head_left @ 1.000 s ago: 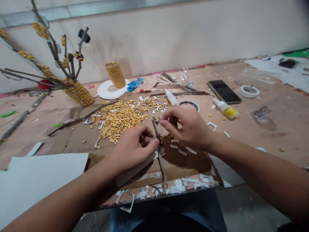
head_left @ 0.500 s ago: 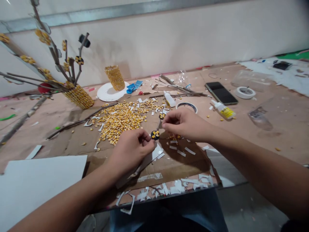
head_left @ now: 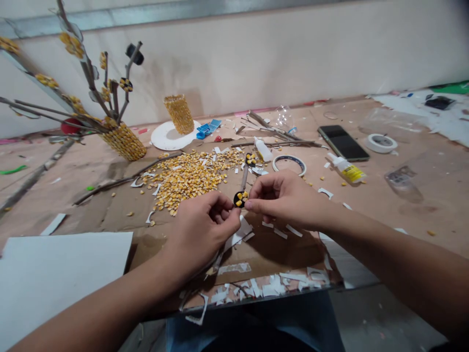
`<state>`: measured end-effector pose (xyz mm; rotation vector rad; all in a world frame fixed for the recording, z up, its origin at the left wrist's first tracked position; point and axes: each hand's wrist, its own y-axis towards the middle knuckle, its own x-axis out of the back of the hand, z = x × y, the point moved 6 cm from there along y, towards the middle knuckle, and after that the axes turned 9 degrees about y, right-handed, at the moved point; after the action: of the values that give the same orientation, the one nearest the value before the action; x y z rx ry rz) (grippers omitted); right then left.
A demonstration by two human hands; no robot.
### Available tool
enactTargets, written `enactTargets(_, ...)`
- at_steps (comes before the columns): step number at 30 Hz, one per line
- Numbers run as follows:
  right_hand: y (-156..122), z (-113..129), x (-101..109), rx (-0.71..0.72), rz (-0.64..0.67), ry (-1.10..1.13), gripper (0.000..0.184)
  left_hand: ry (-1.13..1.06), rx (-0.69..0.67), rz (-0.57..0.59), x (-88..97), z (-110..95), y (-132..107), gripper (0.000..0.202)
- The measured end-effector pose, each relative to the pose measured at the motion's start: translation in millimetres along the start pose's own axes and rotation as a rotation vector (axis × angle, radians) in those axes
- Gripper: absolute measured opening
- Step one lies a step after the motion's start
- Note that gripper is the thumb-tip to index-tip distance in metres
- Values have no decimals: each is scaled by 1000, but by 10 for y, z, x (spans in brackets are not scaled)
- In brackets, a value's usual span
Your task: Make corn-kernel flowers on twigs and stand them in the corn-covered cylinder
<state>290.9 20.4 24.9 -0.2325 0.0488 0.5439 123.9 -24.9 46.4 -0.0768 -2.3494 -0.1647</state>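
Observation:
My left hand (head_left: 210, 220) is closed, its thumb and fingers pinching a twig (head_left: 245, 178) close to a black disc (head_left: 237, 201). Yellow corn kernels form a flower on that disc. Farther up the same twig sits a second black disc with kernels (head_left: 250, 159). My right hand (head_left: 280, 198) is closed too, its thumb and index fingertips meeting at the right edge of the nearer disc. Whatever lies between those fingertips is too small to make out. Beyond my hands spreads a heap of loose corn kernels (head_left: 190, 181) on cardboard (head_left: 110, 212).
A kernel-covered vase (head_left: 126, 142) holds decorated branches at left; another kernel-covered cup (head_left: 179, 115) stands on a white ring (head_left: 161, 139). Glue bottles (head_left: 350, 171), tape rolls (head_left: 381, 143), a phone (head_left: 342, 142) and bare twigs (head_left: 271, 129) lie beyond. Paper scraps (head_left: 271, 286) litter the front edge.
My right hand has come down from above the nearer disc to its right edge, uncovering more of the twig. My left hand keeps its grip. The view has shifted slightly.

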Motion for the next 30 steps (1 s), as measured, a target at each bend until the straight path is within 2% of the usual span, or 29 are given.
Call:
enactTargets(10,37,-26,6,-52,11,88,35,-40,-16,23,-33,-1,6,9)
enactTargets(17,26,-70,-19,-63,68,188,34,-50,-30,28,-27,-36,0,9)
enactTargets(24,12,-150,-56,-195,95,369,37,-10,-72,22,-11,-58,21,8)
enactTargets(30,24,-206,-58,-223,58,405,28,-10,-86,26,-15,-46,21,6)
